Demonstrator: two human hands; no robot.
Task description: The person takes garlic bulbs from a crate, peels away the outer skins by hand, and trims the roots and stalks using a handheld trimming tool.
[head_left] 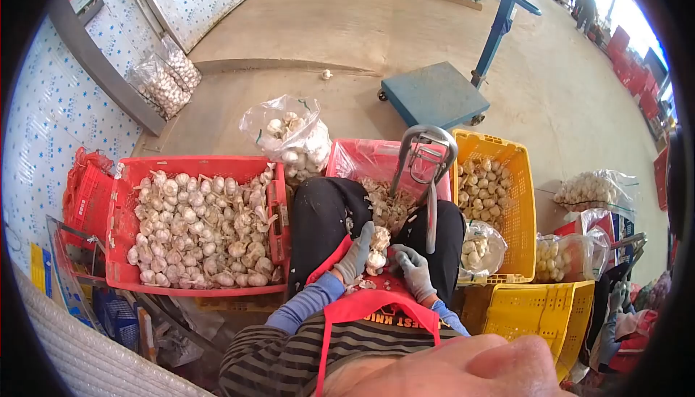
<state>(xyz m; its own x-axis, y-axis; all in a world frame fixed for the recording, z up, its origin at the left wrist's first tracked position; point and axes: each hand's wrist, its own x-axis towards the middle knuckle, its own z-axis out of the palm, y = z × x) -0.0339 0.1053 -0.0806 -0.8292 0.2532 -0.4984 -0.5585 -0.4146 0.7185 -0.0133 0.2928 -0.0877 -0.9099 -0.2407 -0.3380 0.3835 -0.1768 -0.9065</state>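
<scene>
My left hand (pixel 355 258), in a grey glove, is closed against garlic bulbs (pixel 378 241) over my lap. Its fingers run along their left side, and how they grip underneath is hidden. To their right, my gloved right hand (pixel 415 272) has its fingers curled and pressed together; whatever it pinches is too small to tell. Loose skins lie on the red apron (pixel 376 298) below. Between my knees, a pink-red crate (pixel 350 157) holds garlic skins. A metal-framed tool (pixel 432 216) with a curved handle stands at its right side.
A red crate (pixel 195 292) of garlic stands left, a yellow crate (pixel 520 209) of garlic right. Ahead are a bag of garlic (pixel 308 154) and a blue platform scale (pixel 438 93). More bags and yellow crates sit at right, with another person's gloved hand (pixel 617 296) beyond.
</scene>
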